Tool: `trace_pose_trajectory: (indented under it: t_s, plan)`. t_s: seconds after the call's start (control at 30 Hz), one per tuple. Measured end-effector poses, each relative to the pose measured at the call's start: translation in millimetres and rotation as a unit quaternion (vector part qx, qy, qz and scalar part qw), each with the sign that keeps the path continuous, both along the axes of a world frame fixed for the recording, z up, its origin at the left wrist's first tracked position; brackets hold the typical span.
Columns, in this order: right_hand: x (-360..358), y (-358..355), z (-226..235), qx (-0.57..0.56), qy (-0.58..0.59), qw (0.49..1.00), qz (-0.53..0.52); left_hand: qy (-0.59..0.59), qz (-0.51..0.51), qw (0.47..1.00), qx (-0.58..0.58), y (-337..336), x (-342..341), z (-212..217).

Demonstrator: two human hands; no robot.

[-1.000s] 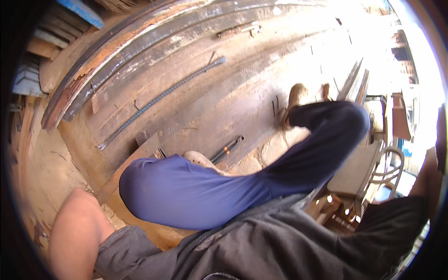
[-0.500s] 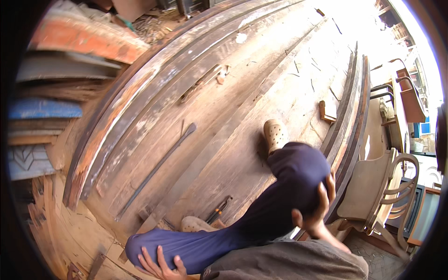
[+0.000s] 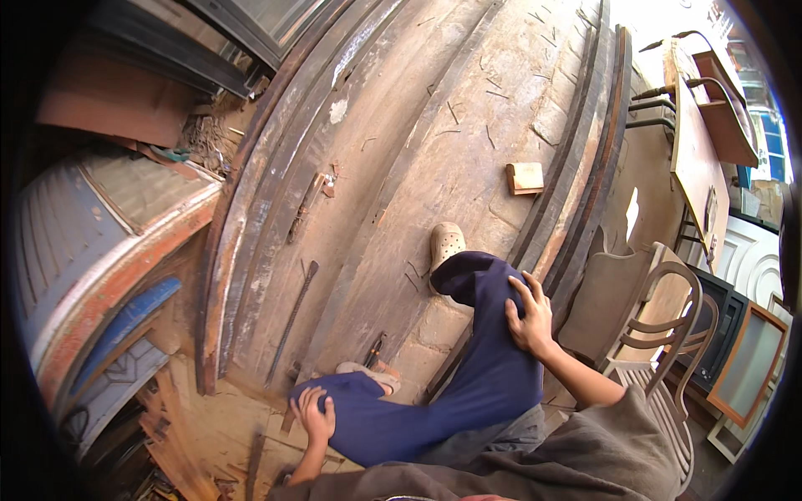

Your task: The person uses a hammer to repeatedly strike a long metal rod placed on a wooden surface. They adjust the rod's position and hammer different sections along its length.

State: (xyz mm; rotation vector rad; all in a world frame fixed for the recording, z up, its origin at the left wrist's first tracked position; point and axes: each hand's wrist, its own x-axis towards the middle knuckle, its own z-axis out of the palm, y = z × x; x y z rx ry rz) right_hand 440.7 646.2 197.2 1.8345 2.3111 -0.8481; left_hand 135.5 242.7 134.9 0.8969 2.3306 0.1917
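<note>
My left hand [image 3: 314, 416] rests on my bent left knee, its fingers draped over the blue trousers [image 3: 493, 351]. On top of my right knee lies my right hand [image 3: 530, 317], fingers spread. Neither hand holds anything. By my left shoe [image 3: 368, 377] are pliers [image 3: 378, 347] with dark jaws, partly hidden at the handles. A long dark metal bar [image 3: 292, 321] with a flattened end lies further left on a weathered plank. Beyond my right shoe [image 3: 447, 244] sits a small wooden block [image 3: 525, 179].
Long dark timber beams [image 3: 242, 209] run along the left, and more beams [image 3: 576, 150] along the right. Bent nails [image 3: 493, 88] are scattered ahead. A wooden chair [image 3: 668, 326] stands at right. Stacked boards and panels [image 3: 125, 275] are at left, near wood scraps [image 3: 180, 426].
The view has shifted, bringing more of the right side into sight. My right hand has gone from gripping the knee's side to lying over its top. My left hand stays on the left knee.
</note>
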Motion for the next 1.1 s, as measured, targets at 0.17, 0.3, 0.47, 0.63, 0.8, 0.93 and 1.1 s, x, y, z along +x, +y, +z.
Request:
trace_pose_trajectory:
  t_s: [0.17, 0.3, 0.47, 0.63, 0.8, 0.93, 1.1]
  plan:
    - [6.9, 25.5, -14.2, -0.139, -0.013, 0.99, 0.008, 0.003, -0.006, 0.934, -0.357, 55.3, 10.2, -6.4]
    - [-4.9, 15.8, 7.3, -0.207, -0.063, 0.976, -0.025, -0.299, 0.186, 0.935, 0.042, 306.6, 141.0, 72.3]
    - [-1.6, 13.5, 20.3, -0.293, 0.02, 0.955, -0.048, -0.286, -0.102, 0.939, 0.165, 459.7, 188.4, 188.8]
    - [26.8, 108.6, 113.0, -0.265, 0.136, 0.931, -0.211, -0.11, -0.09, 0.988, 0.058, 431.8, 84.5, 156.1]
    - [122.6, 190.9, 135.5, -0.282, -0.008, 0.905, -0.317, -0.078, 0.044, 0.995, -0.036, 462.8, -28.9, 184.6]
    - [163.3, 293.7, 153.1, -0.239, -0.065, 0.916, -0.316, -0.023, 0.153, 0.986, 0.059, 553.5, -48.0, 189.4]
    - [161.4, 457.8, 173.1, -0.126, 0.089, 0.905, -0.397, -0.102, 0.159, 0.979, 0.079, 740.8, -29.6, 147.4]
